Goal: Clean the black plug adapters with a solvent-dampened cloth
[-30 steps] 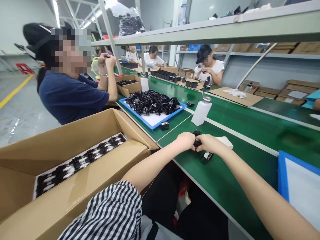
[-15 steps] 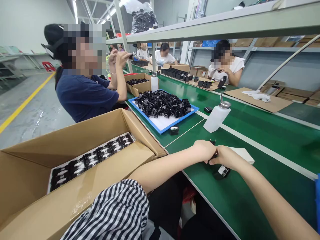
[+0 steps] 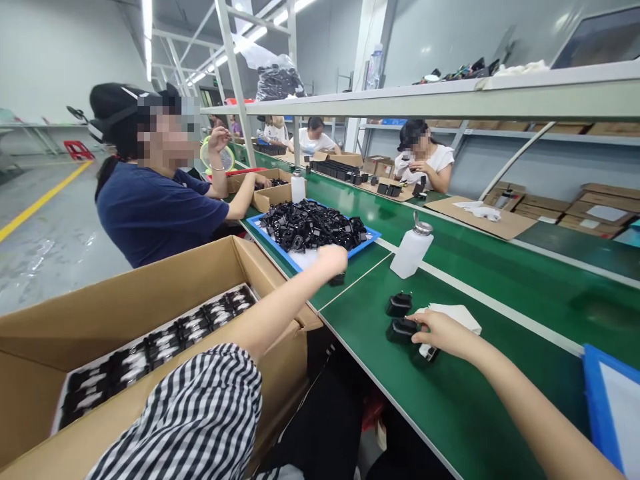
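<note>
My left hand (image 3: 333, 259) reaches out to the near corner of the blue tray (image 3: 369, 238). Its fingers curl down over a small black part (image 3: 337, 279) lying on the green belt (image 3: 475, 407). My right hand (image 3: 444, 333) rests on the belt with its fingertips closed on a black adapter (image 3: 401, 330). A second black adapter (image 3: 399, 305) stands just beyond it. A third one with a white label (image 3: 425, 355) lies under my right palm. A folded white cloth (image 3: 457, 313) lies behind the hand.
A white dispenser bottle (image 3: 411, 250) stands past the adapters. The blue tray holds a heap of black parts (image 3: 313, 227). An open cardboard box (image 3: 150, 293) with rows of black parts sits at my left. A person in a navy shirt (image 3: 155, 207) works beside it. Another blue tray (image 3: 597, 380) is at the right.
My left hand has let go of the adapter it shared with my right hand and moved left and away to the part by the blue tray. Two adapters now stand free on the belt.
</note>
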Demonstrator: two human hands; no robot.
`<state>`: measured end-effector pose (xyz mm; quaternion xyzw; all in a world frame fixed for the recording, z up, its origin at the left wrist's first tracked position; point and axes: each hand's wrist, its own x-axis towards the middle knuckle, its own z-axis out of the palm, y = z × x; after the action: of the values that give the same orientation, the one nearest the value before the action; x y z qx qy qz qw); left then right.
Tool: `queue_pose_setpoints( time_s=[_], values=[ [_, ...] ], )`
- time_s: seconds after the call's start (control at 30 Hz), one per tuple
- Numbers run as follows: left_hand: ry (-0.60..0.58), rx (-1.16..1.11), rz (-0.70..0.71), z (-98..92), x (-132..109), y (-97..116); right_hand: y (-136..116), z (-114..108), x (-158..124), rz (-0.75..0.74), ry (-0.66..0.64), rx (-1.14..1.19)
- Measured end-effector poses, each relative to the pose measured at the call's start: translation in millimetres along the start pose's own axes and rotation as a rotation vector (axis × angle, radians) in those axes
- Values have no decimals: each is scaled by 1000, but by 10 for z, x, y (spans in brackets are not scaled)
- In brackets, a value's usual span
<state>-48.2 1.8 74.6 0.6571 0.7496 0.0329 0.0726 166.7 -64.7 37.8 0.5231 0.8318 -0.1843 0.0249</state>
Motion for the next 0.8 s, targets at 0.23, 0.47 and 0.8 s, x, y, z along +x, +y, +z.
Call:
queue_pose_setpoints(
  time_s=[0.23,0.47,0.8],
  values=[
    [188,-9,-56,142,547,-547,95,78,-46,-33,68,-49],
    [258,-124,-29,293,702,-538,85,159,-104,-14,110,-12],
    [5,-757,190,-162,180,-127,36,-59,-247,59,147,152]
  ],
)
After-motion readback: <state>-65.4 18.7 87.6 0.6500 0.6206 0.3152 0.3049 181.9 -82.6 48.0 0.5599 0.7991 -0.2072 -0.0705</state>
